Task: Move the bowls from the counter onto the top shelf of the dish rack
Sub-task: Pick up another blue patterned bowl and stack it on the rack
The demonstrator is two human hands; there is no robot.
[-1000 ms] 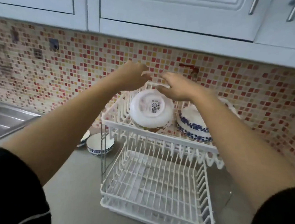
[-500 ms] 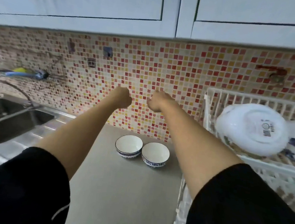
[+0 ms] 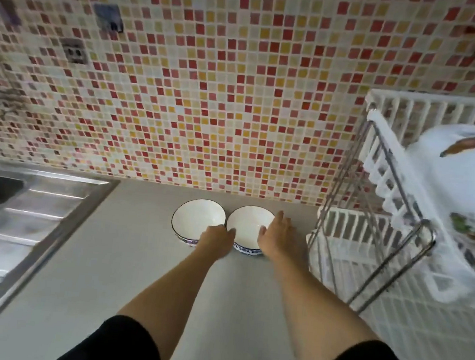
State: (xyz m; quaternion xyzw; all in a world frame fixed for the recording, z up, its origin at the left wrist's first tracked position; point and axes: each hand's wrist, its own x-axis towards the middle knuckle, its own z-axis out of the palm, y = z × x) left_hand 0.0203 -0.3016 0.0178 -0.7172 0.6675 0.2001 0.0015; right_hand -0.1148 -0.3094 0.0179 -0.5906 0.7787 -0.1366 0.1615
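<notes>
Two small white bowls with blue-patterned outsides stand side by side on the grey counter [image 3: 101, 277] by the tiled wall. My left hand [image 3: 216, 239] is in the gap between the left bowl [image 3: 195, 219] and the right bowl [image 3: 246, 223], its fingers curled down and hidden, thumb at the right bowl's left rim. With fingers spread, my right hand [image 3: 276, 231] lies against that bowl's right rim. Both bowls rest on the counter. The white two-tier dish rack [image 3: 388, 178] stands at the right, with a large white overturned bowl [image 3: 460, 176] on its top shelf.
A steel sink with a ribbed drainboard [image 3: 17, 218] fills the left side. The rack's metal legs [image 3: 341, 194] and lower shelf [image 3: 339, 246] stand just right of my right hand. Mosaic tiles [image 3: 209, 91] back the counter.
My view has swung left and down from the rack to the counter. Both hands have dropped from in front of the wall to either side of the right bowl.
</notes>
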